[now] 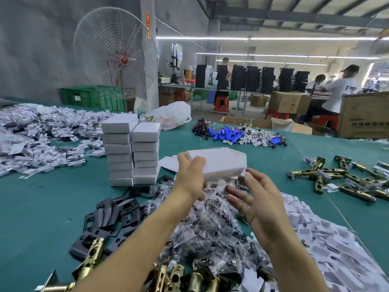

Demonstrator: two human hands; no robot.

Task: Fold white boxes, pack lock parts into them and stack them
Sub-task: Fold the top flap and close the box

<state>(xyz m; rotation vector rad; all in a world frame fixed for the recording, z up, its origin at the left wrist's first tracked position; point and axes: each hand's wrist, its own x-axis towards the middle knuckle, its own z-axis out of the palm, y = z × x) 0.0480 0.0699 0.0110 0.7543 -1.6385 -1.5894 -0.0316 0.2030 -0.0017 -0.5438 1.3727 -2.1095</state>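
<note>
The white box (221, 163) is held in the air over the middle of the tabletop (42, 207), and motion blur softens its edges. Its left end is hidden behind the left hand (190, 175), whose fingers wrap around it. The right hand (259, 199) is spread and relaxed just beside the box's right end, where a loose flap hangs; whether a fingertip touches that flap cannot be made out. Both forearms are cut off by the frame's lower edge.

The box is plain matte white card, oblong with a slanted corner. The tabletop is covered in green cloth. Under the hands lies a heap of crinkled clear plastic bags (210, 224) holding dark parts too small to identify. At the near edge lie brass-coloured latch bolts (189, 279), partly out of frame, and flat black metal plates (109, 216) sprawl toward the near left.

Two columns of closed white boxes (130, 152) stand just left of the held box, touching each other. Flat white box blanks (326, 239) fan along the near right side, with more brass latch bolts (328, 178) by the right edge. Blue cylinders with wires (229, 133) lie toward the far edge, and a drift of small white packets (42, 133) covers the far left. A large wire-guarded fan (115, 53) stands beyond the table.
</note>
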